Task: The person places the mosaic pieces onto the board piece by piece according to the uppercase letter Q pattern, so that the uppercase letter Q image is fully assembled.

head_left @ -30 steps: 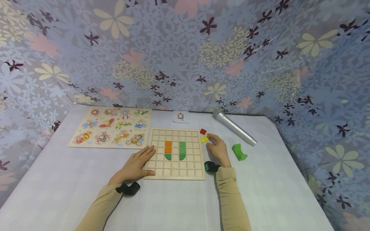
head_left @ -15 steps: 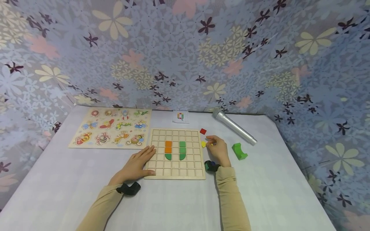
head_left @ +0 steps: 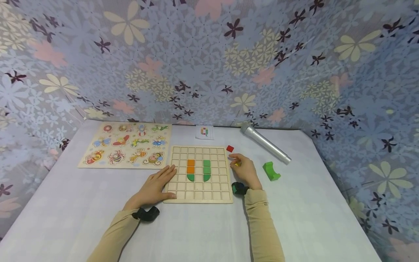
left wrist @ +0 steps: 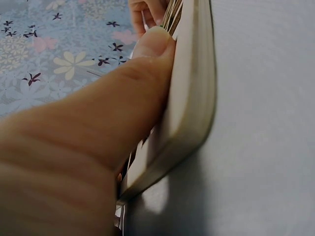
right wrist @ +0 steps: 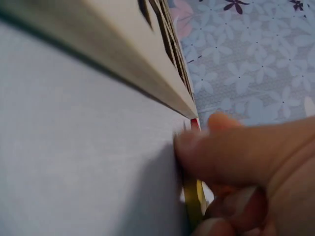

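Observation:
In the head view my left hand (head_left: 155, 187) rests spread on the left edge of a wooden grid board (head_left: 199, 193); its thumb lies along the rim in the left wrist view. Two orange squares (head_left: 191, 166), two light green squares (head_left: 207, 167) and two dark green rounded pieces (head_left: 191, 177) sit in the grid. Just right of the board, my right hand (head_left: 245, 171) curls its thumb and fingers about a small yellow piece (right wrist: 193, 199), which the fingers partly cover. A red square (head_left: 230, 148) lies just beyond the fingertips.
An insect picture puzzle (head_left: 126, 143) lies at the back left. A small pattern card (head_left: 204, 132) is behind the board. To the right are a silver microphone (head_left: 266, 143) and a green arch block (head_left: 271, 171). A floral cloth wall (head_left: 196, 72) rises behind the table.
My right hand has drawn the yellow pieces nearer, away from the red square, then shifted slightly left; the fingers now mostly hide them. My left hand stays on the board.

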Motion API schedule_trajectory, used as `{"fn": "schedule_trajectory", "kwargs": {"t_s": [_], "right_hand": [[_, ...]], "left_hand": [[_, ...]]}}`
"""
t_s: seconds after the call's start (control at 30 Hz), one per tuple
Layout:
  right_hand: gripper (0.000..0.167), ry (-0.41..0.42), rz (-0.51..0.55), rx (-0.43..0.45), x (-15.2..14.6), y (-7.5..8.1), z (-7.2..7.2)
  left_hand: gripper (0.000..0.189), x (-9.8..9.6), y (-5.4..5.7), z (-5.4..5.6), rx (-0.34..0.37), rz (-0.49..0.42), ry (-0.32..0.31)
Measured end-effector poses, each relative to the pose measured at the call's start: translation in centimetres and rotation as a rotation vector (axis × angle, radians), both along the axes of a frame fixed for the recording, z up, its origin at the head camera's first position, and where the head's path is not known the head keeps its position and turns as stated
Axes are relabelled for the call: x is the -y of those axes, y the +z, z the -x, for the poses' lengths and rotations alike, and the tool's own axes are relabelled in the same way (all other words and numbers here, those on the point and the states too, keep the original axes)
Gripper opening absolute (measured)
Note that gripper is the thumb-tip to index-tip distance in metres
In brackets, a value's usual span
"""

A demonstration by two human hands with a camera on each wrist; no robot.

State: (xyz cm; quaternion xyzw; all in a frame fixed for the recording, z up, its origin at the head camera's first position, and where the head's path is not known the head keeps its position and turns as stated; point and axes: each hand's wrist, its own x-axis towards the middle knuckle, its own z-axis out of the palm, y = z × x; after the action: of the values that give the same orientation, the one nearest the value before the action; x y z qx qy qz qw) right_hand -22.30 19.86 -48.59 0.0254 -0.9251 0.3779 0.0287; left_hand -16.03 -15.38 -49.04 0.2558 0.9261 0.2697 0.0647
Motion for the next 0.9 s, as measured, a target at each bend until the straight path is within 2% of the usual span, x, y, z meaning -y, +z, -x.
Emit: {"fn": "schedule_trajectory", "kwargs": {"t_s": [0.1, 0.23, 0.33, 0.47, 0.9], "right_hand": [[0.037, -0.027, 0.008, -0.009, -0.5, -0.2, 0.0], [0.047, -0.063, 0.062, 0.002, -1.8, -0.2, -0.3], [0.05, -0.067, 0.078, 0.006, -2.7, -0.1, -0.7], [0.047, -0.061, 0.078, 0.006, -3.2, 0.1, -0.8], [0.042, 0.003, 0.046, 0.013, -2.2, 0.3, -0.9]], "left_hand": [[0.089, -0.1, 0.1, 0.0, 0.004, -0.002, -0.001], [0.09, -0.1, 0.2, -0.1, 0.015, -0.012, -0.007], [0.089, -0.1, 0.2, -0.1, -0.006, -0.007, -0.01], [0.089, 0.1, 0.1, 0.0, -0.028, -0.001, -0.007], [0.088, 0.1, 0.3, -0.2, -0.01, 0.001, -0.004]]}}
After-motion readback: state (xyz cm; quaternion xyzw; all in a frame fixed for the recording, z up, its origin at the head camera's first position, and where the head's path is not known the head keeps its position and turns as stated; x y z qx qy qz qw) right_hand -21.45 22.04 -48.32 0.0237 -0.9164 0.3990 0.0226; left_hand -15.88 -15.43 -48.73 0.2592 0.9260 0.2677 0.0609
